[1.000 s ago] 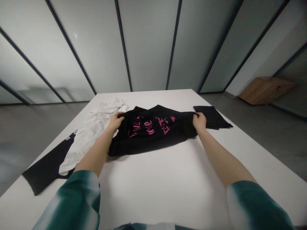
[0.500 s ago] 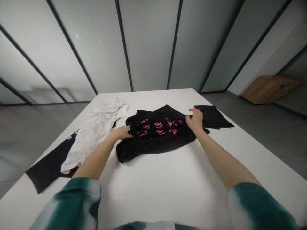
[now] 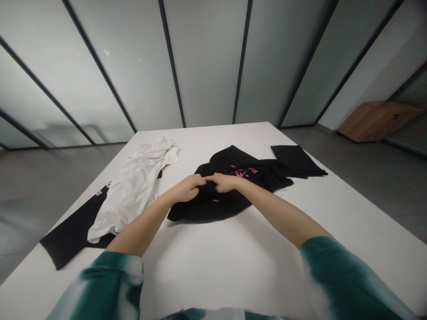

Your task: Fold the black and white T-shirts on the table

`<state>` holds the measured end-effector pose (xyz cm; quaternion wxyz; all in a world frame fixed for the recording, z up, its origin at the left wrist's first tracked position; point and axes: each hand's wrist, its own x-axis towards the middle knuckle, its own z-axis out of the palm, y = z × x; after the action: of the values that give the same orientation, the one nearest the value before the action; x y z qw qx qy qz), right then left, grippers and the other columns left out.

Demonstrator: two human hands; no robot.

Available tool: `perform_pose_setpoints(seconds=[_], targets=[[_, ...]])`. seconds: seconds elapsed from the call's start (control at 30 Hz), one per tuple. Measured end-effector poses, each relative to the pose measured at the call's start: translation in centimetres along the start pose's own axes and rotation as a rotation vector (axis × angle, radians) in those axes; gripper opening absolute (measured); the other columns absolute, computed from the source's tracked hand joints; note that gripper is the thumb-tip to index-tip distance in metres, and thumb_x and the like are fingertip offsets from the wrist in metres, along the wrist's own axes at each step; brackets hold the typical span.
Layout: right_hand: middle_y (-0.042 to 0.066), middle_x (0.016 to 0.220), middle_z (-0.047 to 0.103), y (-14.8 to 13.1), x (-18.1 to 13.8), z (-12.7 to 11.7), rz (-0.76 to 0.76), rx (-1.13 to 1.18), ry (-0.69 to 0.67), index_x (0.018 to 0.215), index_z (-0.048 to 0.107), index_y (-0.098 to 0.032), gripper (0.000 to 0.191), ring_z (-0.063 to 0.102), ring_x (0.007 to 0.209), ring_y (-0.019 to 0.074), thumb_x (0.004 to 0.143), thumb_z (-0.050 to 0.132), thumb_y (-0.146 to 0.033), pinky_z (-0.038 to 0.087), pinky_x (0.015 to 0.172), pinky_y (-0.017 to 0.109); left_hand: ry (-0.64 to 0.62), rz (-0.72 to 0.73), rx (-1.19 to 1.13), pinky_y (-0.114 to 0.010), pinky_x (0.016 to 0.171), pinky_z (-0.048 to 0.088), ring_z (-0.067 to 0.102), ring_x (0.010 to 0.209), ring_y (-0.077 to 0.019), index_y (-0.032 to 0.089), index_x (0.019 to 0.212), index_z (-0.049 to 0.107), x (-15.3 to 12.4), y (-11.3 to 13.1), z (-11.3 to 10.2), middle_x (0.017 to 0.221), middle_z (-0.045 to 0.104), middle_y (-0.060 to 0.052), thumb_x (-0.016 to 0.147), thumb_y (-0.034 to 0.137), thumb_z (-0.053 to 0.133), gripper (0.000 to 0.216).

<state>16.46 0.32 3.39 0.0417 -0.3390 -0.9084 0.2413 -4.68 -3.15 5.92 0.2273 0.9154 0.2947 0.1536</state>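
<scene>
gathering a ridge of cloth, we have our left hand (image 3: 186,189) and right hand (image 3: 225,182) side by side, nearly touching, over the black shirt with pink print (image 3: 267,175). the fingers of both are curled shut, pinching its fabric. the shirt lies bunched and creased near the middle of the white table (image 3: 233,262), toward the far side, with only a scrap of its print showing. just beyond it on the right, touching its edge, a folded black cloth (image 3: 295,158) lies flat and squared, so we judge one piece done. the shirt in our grip is nowhere near that shape. on the left a white shirt (image 3: 133,191) sprawls loose, partly over a black garment (image 3: 71,235) spread at the table edge. neither looks handled, so we reckon most of the work remains.
</scene>
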Motion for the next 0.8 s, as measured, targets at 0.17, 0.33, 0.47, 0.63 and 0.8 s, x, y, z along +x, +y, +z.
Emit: perform_pose_setpoints(seconds=[0.17,0.33,0.47,0.63,0.8], targets=[[0.005,0.092,0.073,-0.1,-1.4,-1.9,0.137,0.003,0.013,0.093,0.070,-0.021,0.022,0.066,0.083,0.0219,0.074,0.061,-0.015,0.048,0.074,0.029,0.060,-0.184,-0.010,-0.036,0.092,0.050,0.066,0.103,-0.0256,0.020,0.124,0.062,-1.1,-1.6,-1.2,0.116,0.071,-0.005,0.073,0.023,0.053,0.053],[0.009,0.097,0.067,1.5,-2.5,-5.7,0.200,-0.127,0.603,0.086,0.062,-0.018,0.013,0.060,0.091,0.0242,0.073,0.061,-0.019,0.045,0.081,0.033,-0.122,-0.369,0.191,-0.036,0.090,0.050,0.066,0.105,-0.0294,0.021,0.120,0.063,-0.3,-2.6,-0.9,0.115,0.072,-0.008,0.074,0.034,0.062,0.048],[0.006,0.090,0.064,1.5,-3.4,-9.3,0.188,-0.078,0.870,0.089,0.056,-0.020,0.018,0.056,0.087,0.0236,0.074,0.060,-0.029,0.042,0.076,0.034,0.090,-0.602,0.369,-0.033,0.088,0.049,0.066,0.106,-0.0281,0.020,0.113,0.066,1.7,-2.9,-3.0,0.112,0.072,-0.010,0.078,0.025,0.055,0.037],[0.004,0.081,0.061,0.4,-5.0,-14.3,0.275,-0.163,1.019,0.095,0.052,-0.020,0.026,0.056,0.084,0.0239,0.077,0.063,-0.036,0.041,0.073,0.034,0.514,-0.782,0.449,-0.038,0.086,0.049,0.064,0.107,-0.0314,0.020,0.109,0.068,4.5,-2.0,-10.7,0.109,0.071,-0.013,0.081,0.036,0.059,0.033],[0.009,0.080,0.065,0.9,-6.0,-17.5,0.433,-0.134,0.865,0.086,0.060,-0.020,0.027,0.061,0.092,0.0296,0.072,0.074,-0.039,0.046,0.078,0.038,0.514,-0.804,0.130,-0.038,0.083,0.051,0.067,0.098,-0.0321,0.017,0.095,0.071,5.6,-0.5,-15.8,0.095,0.073,-0.012,0.072,0.044,0.072,0.035]])
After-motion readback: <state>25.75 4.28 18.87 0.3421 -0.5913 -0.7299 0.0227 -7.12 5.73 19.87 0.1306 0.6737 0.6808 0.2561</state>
